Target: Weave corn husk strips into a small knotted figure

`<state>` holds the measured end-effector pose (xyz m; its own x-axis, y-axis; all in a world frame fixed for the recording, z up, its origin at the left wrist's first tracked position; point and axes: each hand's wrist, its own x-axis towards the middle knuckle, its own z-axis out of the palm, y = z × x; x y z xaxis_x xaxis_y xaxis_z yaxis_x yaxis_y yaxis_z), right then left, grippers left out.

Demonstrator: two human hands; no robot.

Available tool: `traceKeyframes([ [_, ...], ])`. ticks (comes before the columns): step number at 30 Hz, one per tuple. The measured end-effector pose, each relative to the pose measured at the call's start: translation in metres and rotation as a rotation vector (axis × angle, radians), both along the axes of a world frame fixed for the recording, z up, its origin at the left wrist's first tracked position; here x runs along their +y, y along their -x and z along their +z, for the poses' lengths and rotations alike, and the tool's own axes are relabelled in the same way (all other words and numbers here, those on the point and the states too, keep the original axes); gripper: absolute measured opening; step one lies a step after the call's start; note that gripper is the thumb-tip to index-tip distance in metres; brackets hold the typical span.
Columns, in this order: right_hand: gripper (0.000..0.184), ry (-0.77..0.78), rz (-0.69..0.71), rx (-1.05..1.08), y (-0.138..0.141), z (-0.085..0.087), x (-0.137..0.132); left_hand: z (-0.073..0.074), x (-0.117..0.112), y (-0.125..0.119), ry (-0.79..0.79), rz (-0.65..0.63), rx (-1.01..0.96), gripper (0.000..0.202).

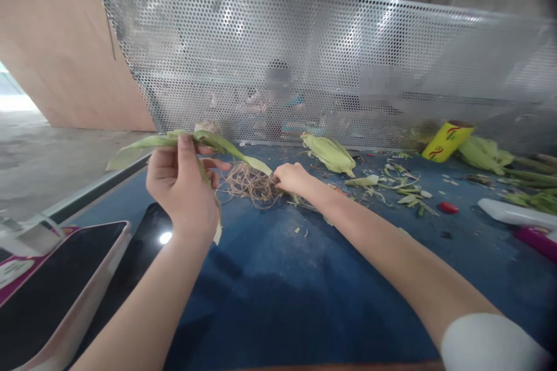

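My left hand (186,191) is raised over the left part of the table, thumb and fingers pinching long green corn husk leaves (150,142). One leaf trails right towards my other hand, and a paler end hangs below the wrist. On the blue tabletop lies a tangle of thin brown strings or roots (252,184). At its right edge my right hand (290,178) is closed, fingertips pressed together; what they grip is hidden. Beyond that hand rests an ear of corn in its husk (331,155).
Two dark-screened devices, a phone (56,295) in a pale case and a black slab (141,255), lie at left. Vegetable scraps (407,185), a yellow roll (447,142), a red piece (448,207) and a white handle-like object (513,213) occupy the right. A perforated metal screen (243,64) stands behind.
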<state>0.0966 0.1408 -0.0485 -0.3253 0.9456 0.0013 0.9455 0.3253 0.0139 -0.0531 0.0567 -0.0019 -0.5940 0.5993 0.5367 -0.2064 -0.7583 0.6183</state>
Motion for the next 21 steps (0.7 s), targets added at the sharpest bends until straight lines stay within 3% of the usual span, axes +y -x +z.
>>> traceKeyframes([
  [6,0.030,0.011,0.124,0.090,0.013,0.014,0.017,0.002,0.000,0.001,-0.010,0.013,-0.016,0.016],
  [11,0.034,-0.048,0.009,0.053,-0.011,0.020,-0.002,0.004,-0.003,0.000,0.007,0.006,-0.023,0.017],
  [16,0.027,0.141,-0.079,-0.087,-0.025,0.014,-0.024,0.001,-0.002,-0.002,0.008,-0.004,0.000,0.015],
  [21,0.030,0.179,-0.157,-0.116,-0.023,0.004,-0.029,-0.001,-0.001,-0.002,-0.004,-0.016,0.014,0.016],
])
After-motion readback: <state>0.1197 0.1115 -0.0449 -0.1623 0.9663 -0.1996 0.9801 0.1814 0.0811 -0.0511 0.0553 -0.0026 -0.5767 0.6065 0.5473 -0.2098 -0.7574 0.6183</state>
